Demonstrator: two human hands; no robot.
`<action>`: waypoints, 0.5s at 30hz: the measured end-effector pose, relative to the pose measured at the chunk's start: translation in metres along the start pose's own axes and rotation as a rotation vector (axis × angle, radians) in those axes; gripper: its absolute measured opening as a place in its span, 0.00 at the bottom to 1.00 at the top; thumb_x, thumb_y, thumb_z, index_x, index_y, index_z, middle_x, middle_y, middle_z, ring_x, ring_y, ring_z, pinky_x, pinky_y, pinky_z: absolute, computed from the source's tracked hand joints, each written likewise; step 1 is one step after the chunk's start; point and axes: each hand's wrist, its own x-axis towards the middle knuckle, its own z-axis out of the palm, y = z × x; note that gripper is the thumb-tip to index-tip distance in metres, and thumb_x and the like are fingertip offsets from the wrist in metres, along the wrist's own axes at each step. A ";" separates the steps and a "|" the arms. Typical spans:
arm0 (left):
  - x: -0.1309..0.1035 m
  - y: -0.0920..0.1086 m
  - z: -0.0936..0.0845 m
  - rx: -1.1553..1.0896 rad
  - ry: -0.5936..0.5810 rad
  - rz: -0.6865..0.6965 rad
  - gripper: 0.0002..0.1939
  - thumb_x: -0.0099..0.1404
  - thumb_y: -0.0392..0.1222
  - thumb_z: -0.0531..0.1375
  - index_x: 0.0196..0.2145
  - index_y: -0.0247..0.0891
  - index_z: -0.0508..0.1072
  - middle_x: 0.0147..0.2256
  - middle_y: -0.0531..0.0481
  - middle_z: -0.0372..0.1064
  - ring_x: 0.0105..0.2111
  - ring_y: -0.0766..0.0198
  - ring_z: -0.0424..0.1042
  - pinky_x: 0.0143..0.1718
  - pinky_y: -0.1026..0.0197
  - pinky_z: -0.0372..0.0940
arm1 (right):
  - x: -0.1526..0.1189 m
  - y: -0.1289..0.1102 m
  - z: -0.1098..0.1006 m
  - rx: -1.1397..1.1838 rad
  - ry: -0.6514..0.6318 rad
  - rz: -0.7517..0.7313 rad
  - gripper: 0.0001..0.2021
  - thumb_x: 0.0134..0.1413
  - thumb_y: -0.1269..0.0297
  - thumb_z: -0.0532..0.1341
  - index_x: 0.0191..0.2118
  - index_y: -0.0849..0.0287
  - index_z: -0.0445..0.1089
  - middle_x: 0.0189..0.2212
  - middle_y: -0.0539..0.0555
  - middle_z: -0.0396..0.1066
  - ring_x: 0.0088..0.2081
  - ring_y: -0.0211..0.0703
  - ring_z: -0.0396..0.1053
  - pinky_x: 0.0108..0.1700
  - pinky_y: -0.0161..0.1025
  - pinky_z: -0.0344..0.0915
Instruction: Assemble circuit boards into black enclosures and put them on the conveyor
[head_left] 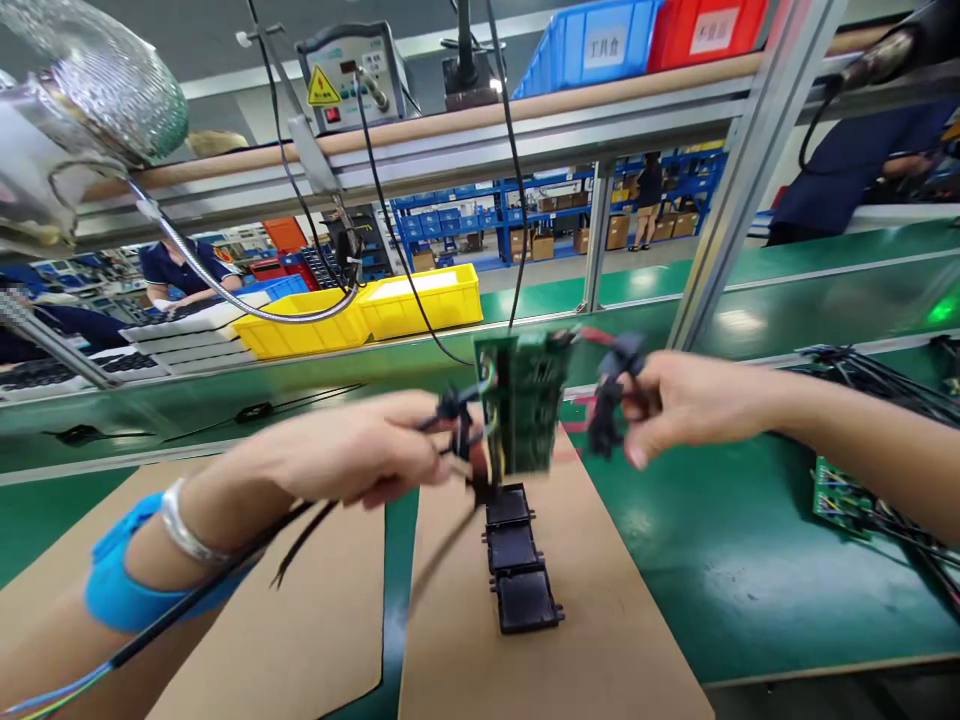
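Note:
A green circuit board (529,405) hangs upright in the air between my two hands, blurred by motion. My left hand (367,450) is closed on black cables (454,415) that join the board's left side. A long black cable (217,575) with coloured wire ends trails under my left wrist. My right hand (671,405) pinches a bundle of dark cables (611,395), with red wires running from it to the board. Below the board, several black square plastic frames (525,598) lie in a row on a cardboard sheet (600,640).
More circuit boards (844,500) with black cables lie at the right of the green bench. Yellow bins (420,302) stand behind, under a metal rail. A flexible metal hose (225,285) and hanging black cords cross the space ahead. A co-worker (184,270) sits at the far left.

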 end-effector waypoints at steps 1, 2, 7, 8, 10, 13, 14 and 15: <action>0.002 -0.017 0.003 -0.073 -0.166 -0.077 0.17 0.59 0.48 0.58 0.40 0.35 0.76 0.13 0.57 0.55 0.10 0.72 0.50 0.10 0.68 0.40 | 0.000 0.013 0.004 0.022 -0.161 0.069 0.17 0.36 0.55 0.74 0.34 0.56 0.76 0.17 0.43 0.61 0.17 0.34 0.60 0.16 0.30 0.49; 0.008 -0.034 0.008 -0.146 -0.286 -0.117 0.20 0.60 0.54 0.57 0.37 0.34 0.77 0.14 0.54 0.59 0.10 0.72 0.50 0.10 0.67 0.39 | 0.002 0.026 0.011 0.044 -0.310 0.135 0.18 0.36 0.55 0.74 0.35 0.57 0.77 0.16 0.43 0.61 0.16 0.34 0.60 0.16 0.30 0.49; 0.060 -0.105 0.067 -0.460 -0.331 -0.055 0.23 0.50 0.60 0.68 0.29 0.35 0.74 0.31 0.48 0.75 0.15 0.74 0.56 0.16 0.67 0.54 | 0.031 0.055 0.067 0.058 -0.267 -0.040 0.26 0.36 0.54 0.73 0.44 0.58 0.74 0.31 0.49 0.72 0.26 0.39 0.67 0.25 0.32 0.59; 0.069 -0.112 0.079 -0.497 -0.279 -0.024 0.21 0.48 0.54 0.71 0.31 0.35 0.74 0.32 0.49 0.74 0.20 0.71 0.63 0.23 0.66 0.61 | 0.040 0.055 0.081 0.059 -0.165 -0.114 0.25 0.41 0.53 0.71 0.46 0.59 0.72 0.35 0.51 0.72 0.30 0.39 0.67 0.28 0.33 0.61; 0.083 -0.121 0.099 -0.540 -0.165 -0.007 0.21 0.47 0.47 0.72 0.35 0.35 0.74 0.32 0.51 0.74 0.29 0.66 0.69 0.35 0.62 0.66 | 0.056 0.053 0.106 0.042 -0.028 -0.181 0.18 0.48 0.56 0.68 0.43 0.59 0.71 0.35 0.51 0.71 0.31 0.39 0.66 0.30 0.33 0.60; 0.092 -0.129 0.115 -0.532 -0.083 -0.062 0.16 0.54 0.49 0.68 0.31 0.33 0.73 0.27 0.50 0.72 0.26 0.64 0.69 0.34 0.60 0.65 | 0.065 0.052 0.131 0.005 0.086 -0.182 0.08 0.53 0.61 0.64 0.30 0.59 0.68 0.25 0.48 0.66 0.27 0.38 0.62 0.29 0.34 0.55; 0.093 -0.131 0.117 -0.525 -0.071 -0.074 0.16 0.56 0.50 0.66 0.29 0.32 0.73 0.25 0.50 0.72 0.25 0.65 0.68 0.32 0.61 0.64 | 0.064 0.053 0.134 0.005 0.110 -0.180 0.08 0.55 0.63 0.62 0.28 0.59 0.66 0.23 0.48 0.65 0.27 0.38 0.61 0.29 0.34 0.55; 0.093 -0.133 0.119 -0.518 -0.058 -0.079 0.16 0.57 0.51 0.65 0.27 0.32 0.72 0.25 0.49 0.72 0.24 0.66 0.67 0.31 0.62 0.63 | 0.062 0.054 0.135 0.019 0.121 -0.176 0.08 0.56 0.63 0.61 0.28 0.59 0.66 0.24 0.48 0.65 0.27 0.37 0.61 0.30 0.34 0.55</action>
